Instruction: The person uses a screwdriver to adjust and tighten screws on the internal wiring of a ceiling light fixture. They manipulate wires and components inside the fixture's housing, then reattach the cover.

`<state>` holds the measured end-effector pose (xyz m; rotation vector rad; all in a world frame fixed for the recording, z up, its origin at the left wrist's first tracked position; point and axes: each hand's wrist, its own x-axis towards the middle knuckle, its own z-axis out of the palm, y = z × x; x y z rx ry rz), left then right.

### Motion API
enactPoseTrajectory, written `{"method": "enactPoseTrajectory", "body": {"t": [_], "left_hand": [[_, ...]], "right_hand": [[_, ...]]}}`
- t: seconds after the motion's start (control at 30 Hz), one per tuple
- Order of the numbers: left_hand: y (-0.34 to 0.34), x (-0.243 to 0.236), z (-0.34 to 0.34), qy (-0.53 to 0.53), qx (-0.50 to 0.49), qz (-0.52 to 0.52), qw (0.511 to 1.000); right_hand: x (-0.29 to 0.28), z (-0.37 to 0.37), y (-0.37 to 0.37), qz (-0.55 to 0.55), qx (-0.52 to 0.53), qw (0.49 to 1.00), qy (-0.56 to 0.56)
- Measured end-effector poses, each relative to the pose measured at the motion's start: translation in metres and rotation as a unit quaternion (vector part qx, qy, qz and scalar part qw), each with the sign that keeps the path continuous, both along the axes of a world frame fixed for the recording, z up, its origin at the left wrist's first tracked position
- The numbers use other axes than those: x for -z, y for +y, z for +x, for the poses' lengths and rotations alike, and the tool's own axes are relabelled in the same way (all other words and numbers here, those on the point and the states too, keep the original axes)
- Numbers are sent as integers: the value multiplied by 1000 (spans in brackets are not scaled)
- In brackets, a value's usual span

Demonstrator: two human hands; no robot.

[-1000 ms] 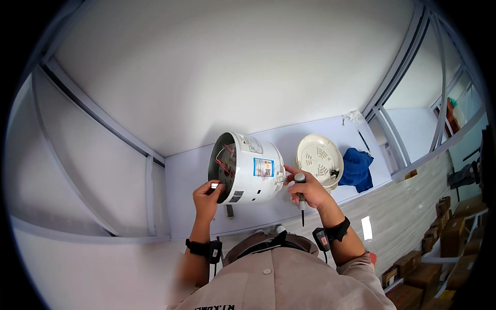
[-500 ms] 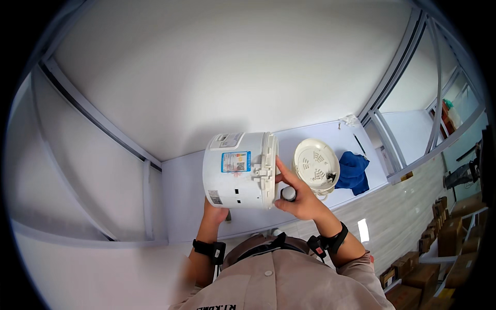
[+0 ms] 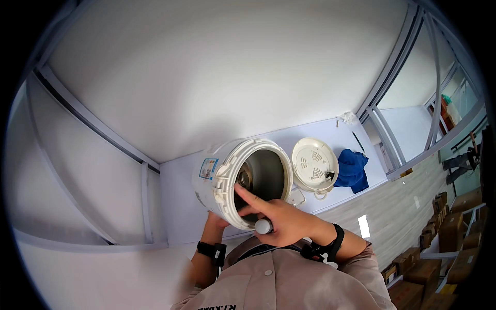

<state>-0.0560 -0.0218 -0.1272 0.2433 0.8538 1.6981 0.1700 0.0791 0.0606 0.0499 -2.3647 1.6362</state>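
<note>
A white rice cooker body (image 3: 211,188) is tilted in front of me, its mouth turned toward me. The dark grey interior shows a round metal spring-like fitting (image 3: 245,178) at the bottom. My left hand (image 3: 217,221) supports the body from below at its left side; the fingertips are hidden under it. My right hand (image 3: 287,219) lies across the lower part of the rim, index finger stretched into the opening. Its other fingers are closed around a tool with a round grey end (image 3: 263,226), mostly hidden by the hand.
On the white table (image 3: 181,181), a cream round lid (image 3: 310,160) with vent slots lies right of the cooker. A crumpled blue cloth (image 3: 352,170) sits beside it, with a thin black stick (image 3: 358,138) and white crumpled plastic (image 3: 350,119) behind. Cardboard boxes (image 3: 421,279) stand at lower right.
The cooker body has turned so its mouth, formerly facing right, now faces me. My right hand has moved left and down across the rim, still holding the grey-ended tool.
</note>
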Motion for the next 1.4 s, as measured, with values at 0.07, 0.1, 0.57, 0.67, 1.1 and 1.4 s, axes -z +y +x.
{"method": "enactPoseTrajectory", "body": {"t": [0.07, 0.1, 0.57, 0.67, 1.1, 1.4], "left_hand": [[-3, 34, -7, -78, 71, 19, 994], [-6, 41, -9, -130, 109, 52, 984], [21, 56, -2, -112, 76, 32, 990], [21, 56, -2, -105, 90, 31, 990], [23, 75, -4, -159, 76, 4, 984], [21, 54, 1, -116, 98, 0, 988]], "right_hand": [[4, -2, -1, 4, -6, 1000, 3], [6, -3, -3, 6, -13, 1000, 4], [45, -30, 35, -38, 132, 989, -61], [44, -33, 36, -45, 141, 987, -63], [54, -47, 39, -26, 170, 983, -68], [52, -51, 34, -19, 199, 978, -58]]}}
